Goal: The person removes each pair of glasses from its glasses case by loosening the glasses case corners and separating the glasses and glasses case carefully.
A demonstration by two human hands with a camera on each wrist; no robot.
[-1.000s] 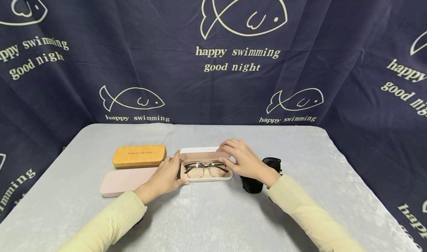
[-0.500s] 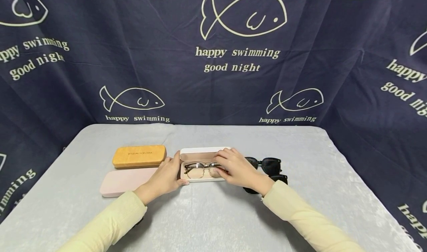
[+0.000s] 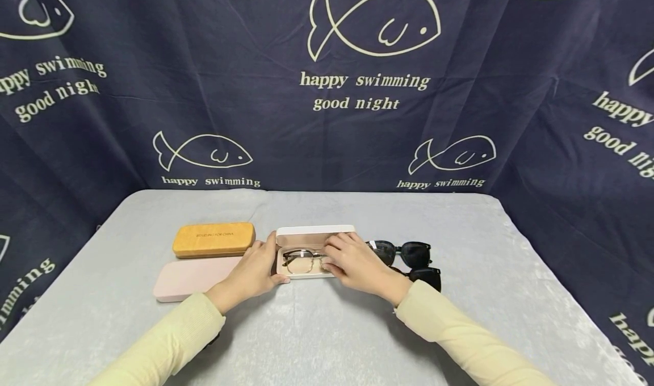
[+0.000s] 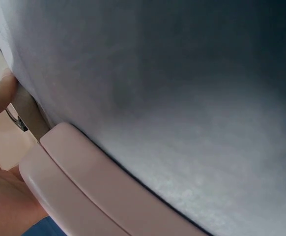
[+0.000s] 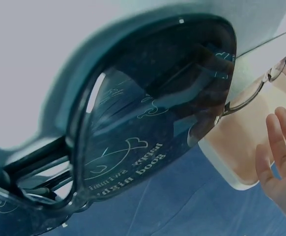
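My left hand grips the left end of an open white glasses case, thumb at its front edge. The case has a beige lining. Inside lies a pair of eyeglasses with dark upper rims and thin lower rims. My right hand reaches over the right half of the case, fingertips around the bridge and right lens, covering that side. Several of its fingers are loosely straight in the right wrist view; I cannot tell whether thumb and forefinger pinch the frame.
Left of the case lie a closed yellow glasses case and a closed pink glasses case, partly behind my left hand. Two pairs of black sunglasses sit to the right: one farther back, one nearer, partly under my right forearm.
My right hand has moved left and down from the case's lid to the middle of the eyeglasses, uncovering more of the sunglasses. The left hand and the case stay put.
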